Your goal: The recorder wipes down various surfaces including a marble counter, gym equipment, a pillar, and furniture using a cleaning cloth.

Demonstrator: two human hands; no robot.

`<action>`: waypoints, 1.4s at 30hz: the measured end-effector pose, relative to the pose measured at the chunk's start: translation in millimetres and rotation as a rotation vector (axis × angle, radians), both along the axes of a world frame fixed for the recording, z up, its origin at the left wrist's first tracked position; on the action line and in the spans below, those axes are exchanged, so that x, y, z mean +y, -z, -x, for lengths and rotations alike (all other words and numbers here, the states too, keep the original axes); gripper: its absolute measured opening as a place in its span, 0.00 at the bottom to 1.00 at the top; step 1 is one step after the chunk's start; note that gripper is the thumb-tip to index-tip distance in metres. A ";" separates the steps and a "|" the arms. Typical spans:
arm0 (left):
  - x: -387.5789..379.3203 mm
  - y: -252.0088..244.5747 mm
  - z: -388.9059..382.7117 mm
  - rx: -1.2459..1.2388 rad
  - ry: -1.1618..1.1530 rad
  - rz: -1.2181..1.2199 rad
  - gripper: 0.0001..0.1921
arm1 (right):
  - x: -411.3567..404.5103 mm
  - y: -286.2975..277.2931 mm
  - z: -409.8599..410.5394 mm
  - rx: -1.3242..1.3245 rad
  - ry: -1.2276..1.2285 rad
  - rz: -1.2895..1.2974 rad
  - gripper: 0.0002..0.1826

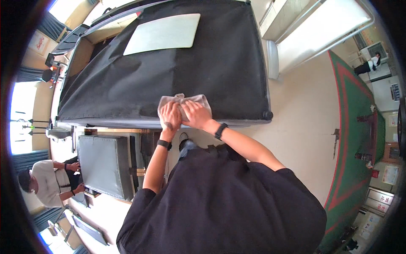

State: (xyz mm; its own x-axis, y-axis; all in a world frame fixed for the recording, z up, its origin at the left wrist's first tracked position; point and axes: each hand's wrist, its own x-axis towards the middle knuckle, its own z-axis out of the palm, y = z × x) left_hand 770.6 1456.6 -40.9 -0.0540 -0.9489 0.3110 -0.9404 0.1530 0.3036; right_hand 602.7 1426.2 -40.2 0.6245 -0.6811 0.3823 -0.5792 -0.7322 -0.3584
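Observation:
A damp-looking greyish cloth (pixel 205 100) lies bunched at the near edge of a large black cover sheet (pixel 219 63). My left hand (pixel 170 115) grips the cloth with bent fingers. Right beside it, my right hand (pixel 197 114) presses and holds the cloth's other half, the thumbs close together. The black sheet is draped over a wide box-like frame, with wrinkles on its left side. A darker patch of the sheet begins just beyond the cloth and spreads to the right. A flat pale board (pixel 163 34) rests on the sheet farther away.
At the left, a person in a white shirt (pixel 47 182) touches a grey padded block (pixel 100 163). A green mat with red lines (pixel 352 152) covers the floor at right. A white panel in a metal frame (pixel 326 28) stands at upper right. Another person (pixel 369 65) is far off.

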 end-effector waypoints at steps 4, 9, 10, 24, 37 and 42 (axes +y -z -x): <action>6.6 8.1 22.7 -0.006 -0.093 0.136 0.15 | 7.8 6.8 6.2 -0.016 0.022 0.021 0.32; 17.7 7.2 93.0 -0.014 -0.047 0.073 0.23 | 17.2 0.2 74.3 -0.097 0.039 0.074 0.19; 17.9 8.3 117.0 -0.038 0.006 0.077 0.24 | 17.9 1.8 99.0 -0.115 0.056 0.103 0.16; -34.8 -34.7 374.6 0.144 0.568 -0.154 0.34 | -24.1 -55.1 397.0 0.170 -0.012 -0.282 0.11; -21.8 -1.4 399.8 0.399 0.016 0.207 0.33 | -126.2 -101.2 365.6 0.224 -0.705 0.181 0.03; -16.6 -2.8 425.9 0.442 -0.382 0.239 0.32 | -151.1 -94.7 340.4 -0.005 -0.968 0.219 0.02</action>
